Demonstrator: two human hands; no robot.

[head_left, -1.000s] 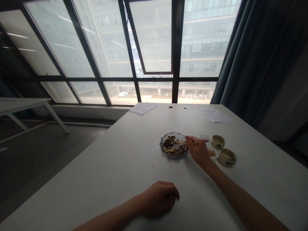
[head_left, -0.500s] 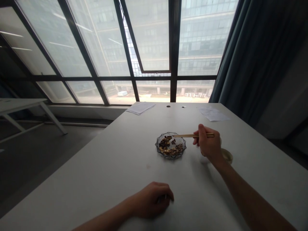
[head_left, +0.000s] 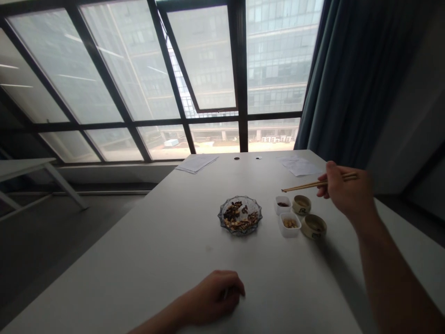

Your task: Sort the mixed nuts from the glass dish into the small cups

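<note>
Right-hand grip (head_left: pixel 342 192) firm on wooden chopsticks (head_left: pixel 311 184), near two ceramic cups (head_left: pixel 314 226) with illegible dark marks (head_left: pixel 316 235)

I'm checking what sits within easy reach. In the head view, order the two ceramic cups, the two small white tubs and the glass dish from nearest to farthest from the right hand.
From the right hand:
1. Rear ceramic cup and front ceramic cup, right of the tubs: too close to call.
2. Rear white tub and front white tub, beside the cups: too close to call.
3. Glass dish, farthest left.
</note>
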